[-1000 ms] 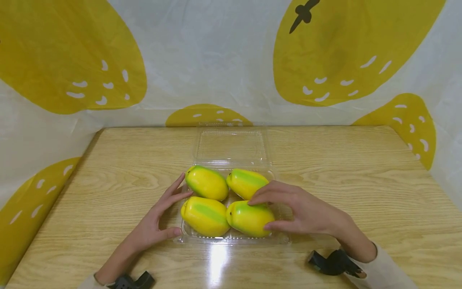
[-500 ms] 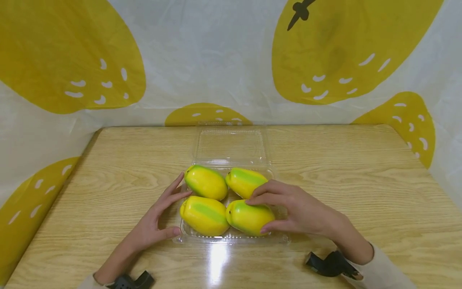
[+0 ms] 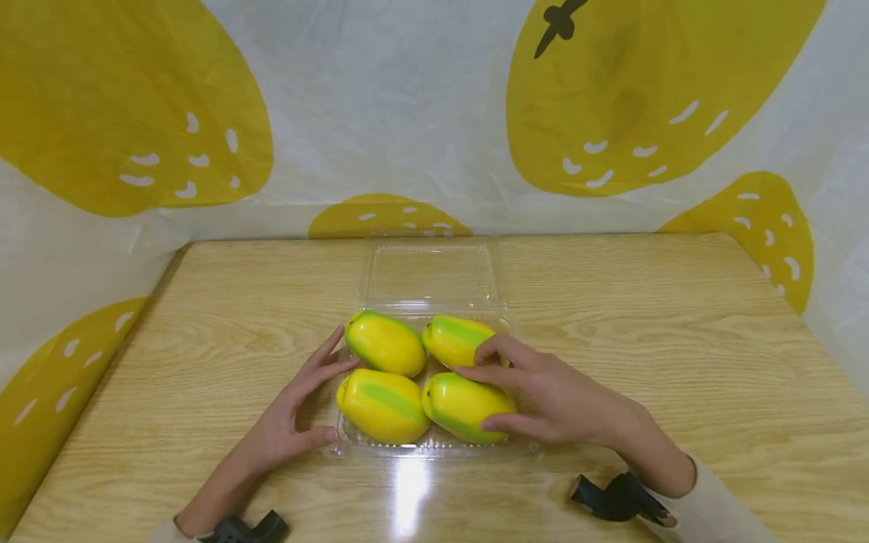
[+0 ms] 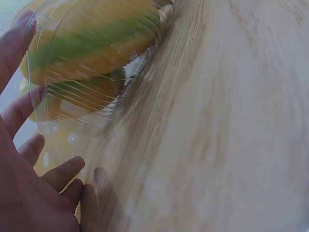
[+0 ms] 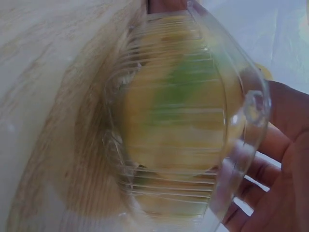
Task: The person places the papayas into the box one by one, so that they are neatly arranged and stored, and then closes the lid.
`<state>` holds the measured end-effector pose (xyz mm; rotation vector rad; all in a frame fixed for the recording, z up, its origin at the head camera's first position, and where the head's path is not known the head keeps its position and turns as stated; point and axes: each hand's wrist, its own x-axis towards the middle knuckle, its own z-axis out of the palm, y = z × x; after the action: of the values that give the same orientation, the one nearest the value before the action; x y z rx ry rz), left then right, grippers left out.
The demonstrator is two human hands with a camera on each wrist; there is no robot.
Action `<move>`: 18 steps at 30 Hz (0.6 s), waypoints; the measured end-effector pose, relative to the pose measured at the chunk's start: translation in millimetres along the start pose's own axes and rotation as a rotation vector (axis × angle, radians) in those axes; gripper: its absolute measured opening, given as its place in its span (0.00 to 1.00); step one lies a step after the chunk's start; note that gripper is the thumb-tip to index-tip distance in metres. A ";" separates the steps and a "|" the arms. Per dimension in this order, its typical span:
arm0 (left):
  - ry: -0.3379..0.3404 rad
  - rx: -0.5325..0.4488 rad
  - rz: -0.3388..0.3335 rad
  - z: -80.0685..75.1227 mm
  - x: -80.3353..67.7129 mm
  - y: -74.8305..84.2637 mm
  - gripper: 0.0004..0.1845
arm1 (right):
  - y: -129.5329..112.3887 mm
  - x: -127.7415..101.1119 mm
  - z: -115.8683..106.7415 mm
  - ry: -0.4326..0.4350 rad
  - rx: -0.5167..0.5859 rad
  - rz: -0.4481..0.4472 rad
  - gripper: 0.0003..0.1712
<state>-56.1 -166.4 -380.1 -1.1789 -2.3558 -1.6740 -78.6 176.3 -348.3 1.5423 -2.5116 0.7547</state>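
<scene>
We note four mangoes in a clear tray (image 3: 434,451) at table centre, its lid (image 3: 432,273) folded flat behind; the front-right mango (image 3: 460,406) lies directly under our right hand (image 3: 543,396), long axis running left to right, slightly slanted. That hand is nearer: thumb at the near flank, fingers curled over the top, gripping it, with fingertips brushing the back-right mango (image 3: 453,341). Our left hand (image 3: 288,418) stays flat and relaxed against the tray's left wall, holding nothing, beside the front-left mango (image 3: 382,405) and back-left mango (image 3: 383,343)
</scene>
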 end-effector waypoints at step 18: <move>0.015 0.008 -0.031 -1.3 -1.2 0.1 0.34 | 1.9 2.0 -4.6 0.061 0.063 -0.054 0.24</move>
<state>-55.6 -168.1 -379.9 -1.1300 -2.3813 -1.6754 -82.0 177.5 -344.3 1.5747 -2.4144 0.8670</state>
